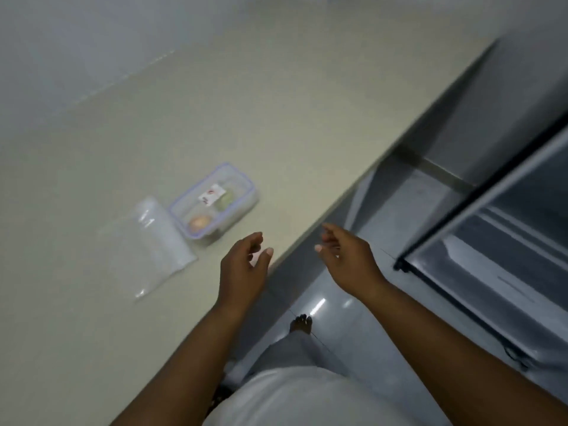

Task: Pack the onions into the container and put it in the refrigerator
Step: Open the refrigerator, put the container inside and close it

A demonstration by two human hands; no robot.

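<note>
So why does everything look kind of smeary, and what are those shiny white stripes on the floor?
In the head view, the whole picture is motion-blurred: the container and its label look smeared, and the plastic bag is hazy. The white stripes are glare from light bouncing off the glossy floor. The lighting is dim, and the wide lens tilts the counter edge.

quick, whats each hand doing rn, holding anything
Left hand: open, empty, above the counter edge near the container.
Right hand: open, empty, fingers loosely curled.
</note>
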